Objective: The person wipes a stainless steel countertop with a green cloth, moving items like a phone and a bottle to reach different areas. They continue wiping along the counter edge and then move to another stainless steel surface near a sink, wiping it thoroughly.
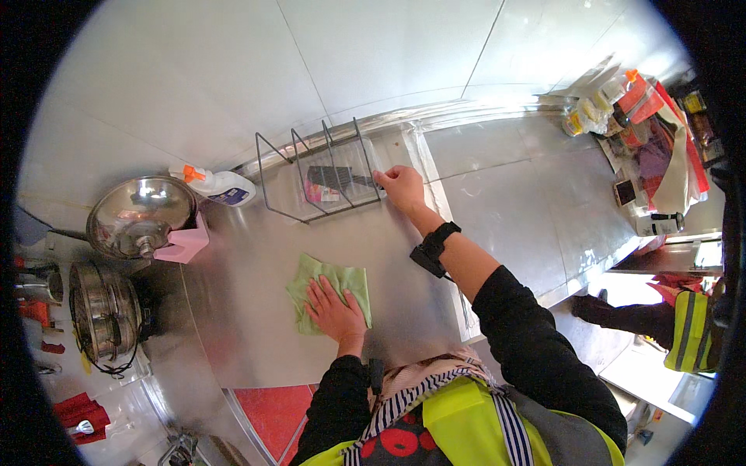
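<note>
My left hand (pixel 337 310) lies flat with its fingers spread on a light green cleaning cloth (pixel 308 279), pressing it to the stainless steel counter (pixel 250 326). Farther up, the fingers of my right hand (pixel 403 187) pinch the right end of a dark wire rack (pixel 264 175). In and behind the rack are a clear plastic container (pixel 364 152) and a black-handled tool (pixel 330 175), whose handle end reaches close to my right fingertips. A pink packet (pixel 322 194) shows through the wires. The fingers partly hide where they meet the rack.
At the left stand a white spray bottle (pixel 230 189), a domed metal lid (pixel 140 209), a pink holder (pixel 186 242) and a metal pot (pixel 105 314). Bottles and bags (pixel 641 128) crowd the far right, near a phone (pixel 625 192). A person in a yellow vest (pixel 688 332) is at the right.
</note>
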Available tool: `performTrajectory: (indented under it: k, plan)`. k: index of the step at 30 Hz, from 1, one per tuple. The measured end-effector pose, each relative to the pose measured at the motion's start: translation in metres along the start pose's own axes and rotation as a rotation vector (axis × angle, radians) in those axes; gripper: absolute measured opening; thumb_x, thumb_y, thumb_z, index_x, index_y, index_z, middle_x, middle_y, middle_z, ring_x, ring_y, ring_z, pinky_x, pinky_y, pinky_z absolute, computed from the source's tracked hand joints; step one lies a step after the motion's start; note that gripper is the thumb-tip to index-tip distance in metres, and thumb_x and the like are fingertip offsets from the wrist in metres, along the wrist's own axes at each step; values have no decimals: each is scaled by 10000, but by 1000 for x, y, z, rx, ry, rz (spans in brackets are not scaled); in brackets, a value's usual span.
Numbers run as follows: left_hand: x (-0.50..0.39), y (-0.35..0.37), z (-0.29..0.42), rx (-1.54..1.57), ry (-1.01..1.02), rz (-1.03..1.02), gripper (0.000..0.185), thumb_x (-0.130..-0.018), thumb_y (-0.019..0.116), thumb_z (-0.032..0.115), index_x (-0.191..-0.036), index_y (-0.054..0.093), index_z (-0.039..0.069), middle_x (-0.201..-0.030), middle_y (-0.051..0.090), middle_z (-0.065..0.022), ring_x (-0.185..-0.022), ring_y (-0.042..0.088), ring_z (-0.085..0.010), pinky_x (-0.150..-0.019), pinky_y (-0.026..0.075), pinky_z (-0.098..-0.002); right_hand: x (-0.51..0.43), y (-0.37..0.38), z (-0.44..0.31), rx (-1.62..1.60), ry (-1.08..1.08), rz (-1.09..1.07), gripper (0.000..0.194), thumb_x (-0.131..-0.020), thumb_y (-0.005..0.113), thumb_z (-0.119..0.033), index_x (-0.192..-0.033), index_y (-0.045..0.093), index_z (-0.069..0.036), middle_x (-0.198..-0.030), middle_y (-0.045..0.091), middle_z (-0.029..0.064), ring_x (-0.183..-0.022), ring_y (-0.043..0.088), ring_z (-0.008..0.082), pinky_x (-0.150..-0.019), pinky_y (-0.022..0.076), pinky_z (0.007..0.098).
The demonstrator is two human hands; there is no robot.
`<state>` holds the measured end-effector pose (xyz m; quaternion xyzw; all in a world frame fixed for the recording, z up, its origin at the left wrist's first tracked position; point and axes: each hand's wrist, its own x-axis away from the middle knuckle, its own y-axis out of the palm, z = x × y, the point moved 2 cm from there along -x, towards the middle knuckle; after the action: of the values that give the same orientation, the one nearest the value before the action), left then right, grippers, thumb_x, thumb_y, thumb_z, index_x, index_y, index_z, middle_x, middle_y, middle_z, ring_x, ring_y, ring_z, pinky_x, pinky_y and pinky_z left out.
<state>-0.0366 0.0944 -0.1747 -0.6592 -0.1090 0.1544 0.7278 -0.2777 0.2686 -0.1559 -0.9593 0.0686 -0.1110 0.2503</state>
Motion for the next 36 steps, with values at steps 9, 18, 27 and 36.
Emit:
performTrajectory:
  k: [9,18,27,36]
  plan:
    - [0,1,0,33,-31,-60,607,-935,421,339,-1465,292,72,-1532,256,-148,-1409,240,-308,-1136,143,-502,-2,-36,5,-291,19,88,264,-846,659,-251,-743,625,-11,-685,662,45,-579,587,98,-565,472,250]
    - [3,7,-3,-14,33,19,603,-940,398,349,-1463,295,66,-1516,280,-170,-1399,255,-322,-1132,147,-501,41,-152,81,-581,110,286,185,-912,612,-207,-835,591,-41,-850,692,79,-649,588,99,-578,477,236]
    - [3,14,-7,-73,51,85,544,-949,431,314,-1423,375,53,-1460,384,-173,-1350,352,-321,-1091,259,-472,111,-233,168,-913,262,760,195,-908,626,-189,-849,557,-16,-860,679,104,-624,585,118,-565,488,251]
    - [5,20,-10,-130,72,110,514,-981,391,324,-1414,386,48,-1452,396,-168,-1330,384,-311,-1061,302,-458,162,-279,223,-1059,259,1024,195,-908,630,-191,-876,546,-18,-849,658,86,-674,610,150,-597,507,257]
